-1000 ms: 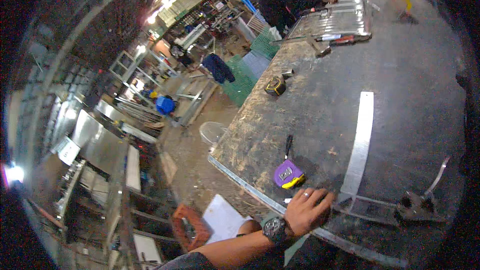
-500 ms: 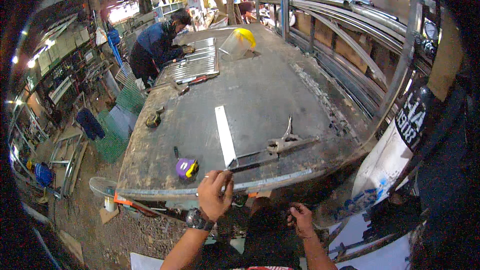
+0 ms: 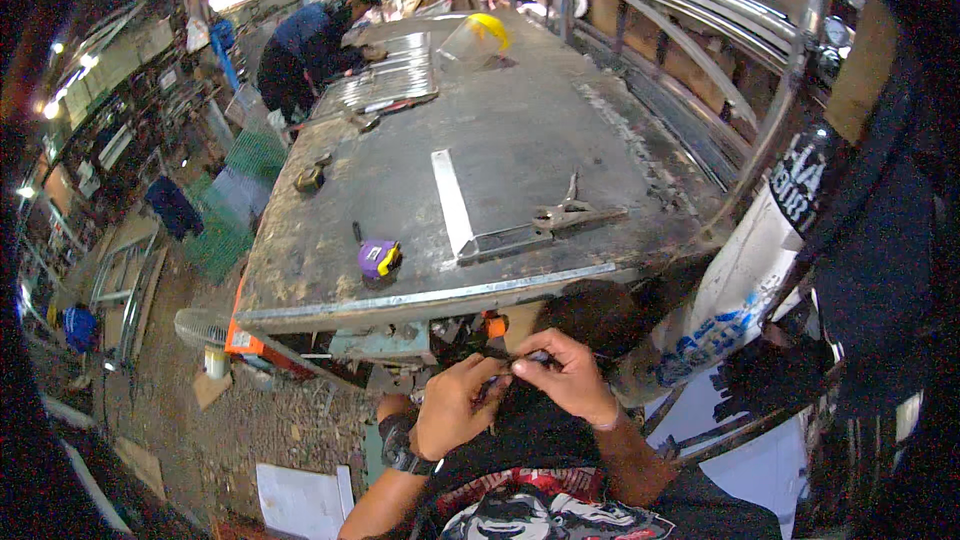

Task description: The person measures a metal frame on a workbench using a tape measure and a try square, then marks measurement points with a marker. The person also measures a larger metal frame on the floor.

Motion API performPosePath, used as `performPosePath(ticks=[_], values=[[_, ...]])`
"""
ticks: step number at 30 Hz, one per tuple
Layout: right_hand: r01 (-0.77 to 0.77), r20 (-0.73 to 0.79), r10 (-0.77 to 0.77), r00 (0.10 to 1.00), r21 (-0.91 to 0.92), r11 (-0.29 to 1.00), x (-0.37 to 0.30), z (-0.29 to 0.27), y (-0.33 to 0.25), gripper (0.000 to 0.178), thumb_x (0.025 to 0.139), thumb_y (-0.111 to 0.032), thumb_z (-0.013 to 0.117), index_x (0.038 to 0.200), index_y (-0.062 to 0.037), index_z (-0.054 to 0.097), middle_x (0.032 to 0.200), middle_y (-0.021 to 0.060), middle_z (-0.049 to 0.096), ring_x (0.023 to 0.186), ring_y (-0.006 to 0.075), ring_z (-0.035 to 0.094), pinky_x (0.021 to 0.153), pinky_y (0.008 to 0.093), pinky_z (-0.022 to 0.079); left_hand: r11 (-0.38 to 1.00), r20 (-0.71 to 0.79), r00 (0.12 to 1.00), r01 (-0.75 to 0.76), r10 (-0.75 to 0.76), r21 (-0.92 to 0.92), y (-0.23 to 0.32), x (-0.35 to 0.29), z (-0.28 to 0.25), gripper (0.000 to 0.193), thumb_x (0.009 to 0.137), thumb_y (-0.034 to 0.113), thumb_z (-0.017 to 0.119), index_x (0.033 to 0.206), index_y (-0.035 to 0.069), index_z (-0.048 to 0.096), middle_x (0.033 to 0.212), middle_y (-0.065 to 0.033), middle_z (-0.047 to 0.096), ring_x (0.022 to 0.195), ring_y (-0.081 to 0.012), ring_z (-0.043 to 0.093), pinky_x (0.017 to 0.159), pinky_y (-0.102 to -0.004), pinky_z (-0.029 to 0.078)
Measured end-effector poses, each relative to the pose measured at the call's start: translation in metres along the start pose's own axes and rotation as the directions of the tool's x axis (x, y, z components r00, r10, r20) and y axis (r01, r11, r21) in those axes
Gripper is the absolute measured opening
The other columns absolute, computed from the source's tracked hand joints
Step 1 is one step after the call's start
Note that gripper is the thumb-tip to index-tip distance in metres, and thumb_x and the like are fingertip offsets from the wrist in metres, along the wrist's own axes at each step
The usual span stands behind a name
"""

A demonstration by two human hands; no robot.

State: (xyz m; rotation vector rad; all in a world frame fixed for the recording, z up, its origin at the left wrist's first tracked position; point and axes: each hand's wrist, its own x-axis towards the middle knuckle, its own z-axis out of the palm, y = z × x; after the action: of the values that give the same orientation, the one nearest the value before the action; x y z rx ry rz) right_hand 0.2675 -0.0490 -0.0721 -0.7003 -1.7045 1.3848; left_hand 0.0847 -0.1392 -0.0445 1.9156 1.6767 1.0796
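Note:
In front of my chest, below the table's near edge, my left hand (image 3: 462, 407) and my right hand (image 3: 572, 378) meet at the fingertips. The fingers of both are curled in a pinch. Something small and dark seems to sit between them, too hidden to name. Beyond them, on the dark worktable (image 3: 520, 130), lies an L-shaped piece with a flat bright metal arm (image 3: 451, 202). Locking pliers (image 3: 568, 212) rest at the end of its thinner arm. A purple tape measure (image 3: 377, 259) stands left of that piece, near the edge.
Another tape measure (image 3: 311, 178) lies at the table's left side. Farther back are a metal grille (image 3: 385, 75), a face shield with a yellow top (image 3: 487, 35) and a person (image 3: 305, 45) bending over. A white cylinder (image 3: 735, 280) stands right, a fan (image 3: 205, 328) left.
My left hand has come back from the table's edge toward my body. My right hand has risen inward to meet it. The view has tipped downward.

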Motion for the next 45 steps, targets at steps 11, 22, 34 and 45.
performPosePath(ticks=[11,22,34,45], values=[[0.067,0.154,-0.057,0.986,-0.061,0.996,-0.005,-0.005,0.013,0.019,0.095,-0.018,0.075,0.105,-0.0027,0.071,0.098,0.0063,0.074,0.094,0.0149,0.069,0.088,0.0311,0.053,1.0,0.013,1.0,0.02,-0.02,0.011,0.007,-0.007,-0.001,0.018,0.087,0.007,0.073,0.104,0.003,0.069,0.098,-0.0162,0.071,0.086,-0.0408,0.069,0.072,-0.0422,0.055],[0.037,0.178,-0.02,0.984,-0.092,0.995,-0.008,-0.011,0.008,0.018,0.093,-0.015,0.076,0.104,-0.0012,0.071,0.099,0.0076,0.073,0.095,0.0142,0.068,0.087,0.0305,0.053,0.984,0.025,0.997,0.082,-0.079,-0.159,0.011,-0.008,0.005,0.015,0.089,0.003,0.074,0.101,-0.001,0.067,0.082,-0.0174,0.071,0.069,-0.0251,0.068,0.069,-0.0346,0.053],[-0.138,0.229,0.124,0.966,0.046,0.989,-0.023,0.015,0.022,0.036,0.102,-0.027,0.069,0.123,-0.0013,0.056,0.101,0.0068,0.065,0.082,0.0106,0.063,0.07,0.0297,0.054,0.996,0.091,0.994,0.05,-0.057,0.079,-0.001,-0.02,0.006,0.022,0.094,0.014,0.071,0.112,0.006,0.063,0.094,-0.0204,0.069,0.086,-0.0425,0.069,0.07,-0.0458,0.054],[0.39,0.383,-0.215,0.898,-0.469,0.792,-0.031,0.053,0.029,0.139,0.067,-0.06,0.088,0.164,0.001,0.009,0.169,0.0291,0.012,0.155,0.046,0.018,0.126,0.0513,0.02,0.687,-0.003,0.896,0.338,-0.443,-0.643,-0.016,-0.027,0.01,0.019,0.101,0.012,0.06,0.116,0.002,0.066,0.102,-0.003,0.068,0.088,-0.0129,0.063,0.075,-0.0288,0.051]])
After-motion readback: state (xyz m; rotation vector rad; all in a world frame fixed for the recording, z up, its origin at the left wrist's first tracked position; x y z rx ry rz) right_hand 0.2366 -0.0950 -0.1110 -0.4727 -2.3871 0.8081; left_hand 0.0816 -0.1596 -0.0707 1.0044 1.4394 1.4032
